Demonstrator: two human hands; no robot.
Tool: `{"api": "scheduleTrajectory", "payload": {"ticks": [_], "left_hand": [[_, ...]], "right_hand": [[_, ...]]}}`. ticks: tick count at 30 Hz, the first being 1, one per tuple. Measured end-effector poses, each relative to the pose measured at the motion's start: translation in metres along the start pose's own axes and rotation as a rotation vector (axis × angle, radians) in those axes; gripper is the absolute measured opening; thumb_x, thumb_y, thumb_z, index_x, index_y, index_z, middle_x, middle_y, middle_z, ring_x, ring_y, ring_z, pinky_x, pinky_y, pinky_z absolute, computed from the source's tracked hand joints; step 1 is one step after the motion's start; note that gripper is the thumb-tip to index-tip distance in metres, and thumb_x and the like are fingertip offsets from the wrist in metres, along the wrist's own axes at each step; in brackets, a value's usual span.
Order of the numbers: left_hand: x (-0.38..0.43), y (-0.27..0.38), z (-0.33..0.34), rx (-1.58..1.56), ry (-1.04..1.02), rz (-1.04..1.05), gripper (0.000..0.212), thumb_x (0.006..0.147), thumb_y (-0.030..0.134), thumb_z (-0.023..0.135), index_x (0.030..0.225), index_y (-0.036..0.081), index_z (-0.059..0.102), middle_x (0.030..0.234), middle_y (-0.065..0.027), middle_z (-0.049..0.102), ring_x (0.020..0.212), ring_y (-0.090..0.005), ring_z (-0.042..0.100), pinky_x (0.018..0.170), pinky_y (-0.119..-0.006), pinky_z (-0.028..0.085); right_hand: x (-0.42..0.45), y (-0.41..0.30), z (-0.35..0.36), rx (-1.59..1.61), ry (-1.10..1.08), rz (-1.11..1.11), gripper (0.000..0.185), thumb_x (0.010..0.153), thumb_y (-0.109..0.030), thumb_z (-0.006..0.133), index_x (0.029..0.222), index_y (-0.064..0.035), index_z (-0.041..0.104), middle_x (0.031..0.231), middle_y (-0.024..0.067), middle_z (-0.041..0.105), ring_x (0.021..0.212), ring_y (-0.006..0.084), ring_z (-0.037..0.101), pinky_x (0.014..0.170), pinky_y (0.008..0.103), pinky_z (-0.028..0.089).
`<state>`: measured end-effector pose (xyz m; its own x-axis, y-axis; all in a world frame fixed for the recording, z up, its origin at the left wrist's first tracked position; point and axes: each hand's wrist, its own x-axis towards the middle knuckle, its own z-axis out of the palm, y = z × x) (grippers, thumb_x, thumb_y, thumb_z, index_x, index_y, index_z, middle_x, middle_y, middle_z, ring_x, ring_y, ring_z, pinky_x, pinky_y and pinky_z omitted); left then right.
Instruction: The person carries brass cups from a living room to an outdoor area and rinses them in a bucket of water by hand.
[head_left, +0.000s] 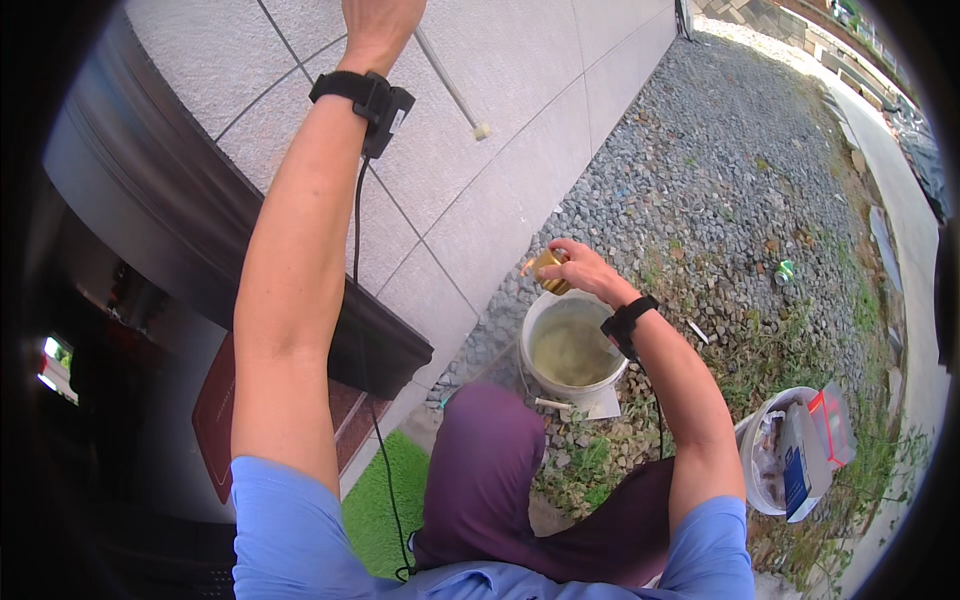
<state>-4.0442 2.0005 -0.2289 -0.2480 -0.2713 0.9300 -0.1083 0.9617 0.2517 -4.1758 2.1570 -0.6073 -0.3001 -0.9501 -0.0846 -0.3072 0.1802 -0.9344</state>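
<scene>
My right hand (589, 270) grips a gold-coloured cylindrical object (553, 271) from the side, just above the far rim of a white plastic bucket (526, 356). Cloudy yellowish liquid (574, 349) sits in the bucket, and its wire handle with a white grip hangs down the near side. My left arm stretches up along a pale tiled wall (450, 187). Only the wrist and back of my left hand (382, 30) show at the top edge; its fingers are cut off. A thin metal pipe with a pale end cap (481, 133) stands against the wall beside it.
To the right, a white bin (761, 487) holds boxes and plastic bags. Grey gravel (712, 157) and weeds border the wall. A green can (784, 272) lies there. Left are a dark door frame (382, 345) and green turf mat (386, 495). Black cables run from both wrist straps.
</scene>
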Motion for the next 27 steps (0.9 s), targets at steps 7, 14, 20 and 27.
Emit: {"api": "scheduleTrajectory", "payload": {"ticks": [7,14,20,27], "left_hand": [[-0.236,-0.061,0.048,-0.333,-0.171,-0.704,0.026,0.1,0.026,0.053,0.107,0.003,0.065,0.097,-0.0044,0.064,0.088,-0.0111,0.057,0.075,-0.027,0.045],[-0.323,-0.1,0.074,-0.567,-0.535,-1.425,0.047,0.094,0.037,0.064,0.129,0.007,0.053,0.118,-0.0093,0.061,0.108,-0.0225,0.055,0.094,-0.044,0.042],[-0.336,-0.108,0.091,-0.826,-0.373,-1.592,0.04,0.097,0.035,0.064,0.127,0.009,0.056,0.113,-0.0075,0.064,0.108,-0.0218,0.056,0.099,-0.045,0.039],[-0.346,-0.116,0.115,-1.208,-0.362,-1.622,0.029,0.099,0.023,0.062,0.123,0.007,0.06,0.116,-0.0081,0.067,0.109,-0.0211,0.062,0.098,-0.035,0.047]], "right_hand": [[0.037,0.004,0.023,-0.066,0.217,-0.105,0.085,0.067,-0.04,0.08,0.134,0.0042,0.052,0.121,0.029,0.059,0.116,0.0399,0.057,0.101,0.0416,0.046],[0.053,-0.021,0.037,-0.148,0.405,-0.208,0.085,0.068,-0.031,0.081,0.139,0.0012,0.047,0.129,0.0279,0.053,0.12,0.0398,0.053,0.104,0.0425,0.044],[0.056,-0.016,0.026,-0.159,0.428,-0.434,0.085,0.068,-0.023,0.08,0.141,-0.0005,0.044,0.131,0.0219,0.054,0.124,0.0374,0.052,0.106,0.0419,0.043],[0.05,0.002,0.02,-0.155,0.421,-0.356,0.083,0.073,-0.02,0.08,0.143,0.0016,0.041,0.134,0.0245,0.049,0.127,0.0383,0.049,0.107,0.0405,0.042]]}}
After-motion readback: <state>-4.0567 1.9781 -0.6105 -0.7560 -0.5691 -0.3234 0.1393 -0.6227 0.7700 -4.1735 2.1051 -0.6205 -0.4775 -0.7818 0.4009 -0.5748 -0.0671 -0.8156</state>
